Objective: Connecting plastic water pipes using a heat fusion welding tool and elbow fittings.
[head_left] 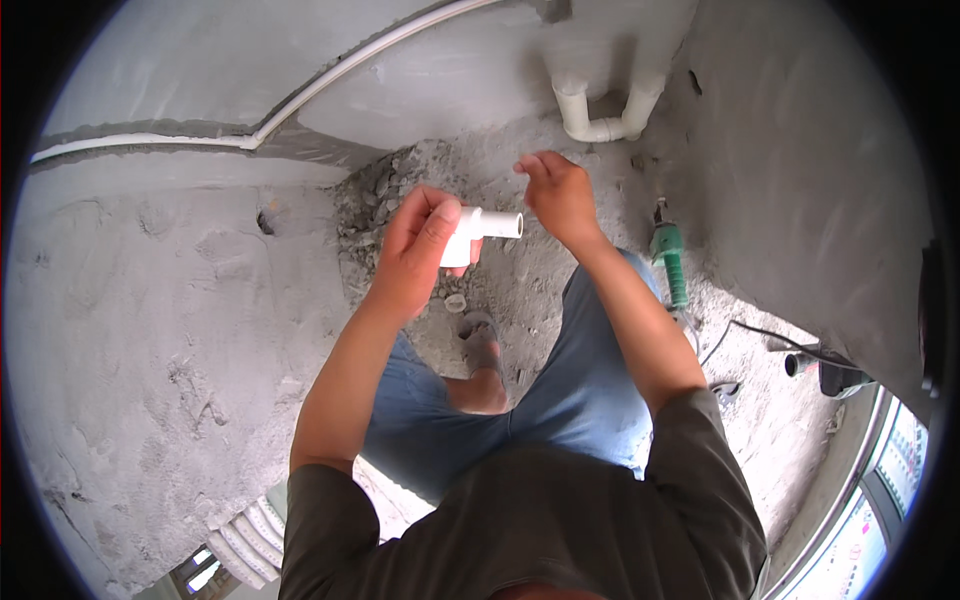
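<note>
- A rough grey concrete wall (150,330) is seen all around, and it fills most of the view to the left of the white pipe fitting (478,232).
- A grey dusty floor (520,280) with bits of rubble is seen below the pipe fitting.
- Blue jeans (590,370) and a dark shirt (520,520) are worn by the person, and they are seen lower down than the pipe fitting.
- A thin white pipe (330,75) is laid along the wall, high above and left of the pipe fitting.
- A white bent drain pipe (605,115) is fixed to the wall above and right of the pipe fitting.
- A green tool (668,255) is left on the floor to the right of the pipe fitting.
- A grey shoe (482,340) is seen right under the pipe fitting.
- The left hand (415,255) is wrapped around the pipe fitting, with the thumb pressed on top and the fingers curled behind it.
- The right hand (555,195) is kept just right of the pipe fitting's open end, with loose, half-bent fingers and nothing held.
- The pipe fitting is held up in the air between the two hands, above the floor.
</note>
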{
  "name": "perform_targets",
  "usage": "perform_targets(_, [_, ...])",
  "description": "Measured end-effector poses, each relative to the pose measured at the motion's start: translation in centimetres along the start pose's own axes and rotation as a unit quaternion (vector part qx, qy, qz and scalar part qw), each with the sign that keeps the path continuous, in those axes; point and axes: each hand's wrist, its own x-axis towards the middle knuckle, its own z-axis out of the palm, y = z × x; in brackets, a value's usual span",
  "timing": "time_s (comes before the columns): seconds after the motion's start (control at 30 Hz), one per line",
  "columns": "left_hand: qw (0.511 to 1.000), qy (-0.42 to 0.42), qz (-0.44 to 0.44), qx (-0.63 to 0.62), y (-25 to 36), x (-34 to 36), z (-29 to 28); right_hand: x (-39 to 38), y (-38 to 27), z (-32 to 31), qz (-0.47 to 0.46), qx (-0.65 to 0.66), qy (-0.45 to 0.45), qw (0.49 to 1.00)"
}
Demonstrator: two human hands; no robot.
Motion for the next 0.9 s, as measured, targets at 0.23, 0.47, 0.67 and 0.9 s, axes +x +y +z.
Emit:
perform_targets(0.23, [0.899, 0.064, 0.124, 0.415, -1.9, -1.6, 0.1, -6.6, -3.0, 0.1, -0.309, -0.118, -0.028, 0.943])
perform_targets(0.47, [0.849, -0.048, 0.241, 0.469, -1.7, -1.9, 0.9, -5.0, -1.4, -4.1, 0.035, 0.278, -0.541, 0.793])
perform_targets(0.67, [0.946, -0.081, 0.047, 0.312, -2.5, -1.8, 3.6, -7.0, -0.8, -6.0, 0.082, 0.278, -0.513, 0.808])
perform_targets(0.9, [0.973, 0.079, -0.135, -0.170, -1.0, -1.1, 0.5, -9.1, 2.3, -9.4, -0.258, -0.157, 0.121, 0.946])
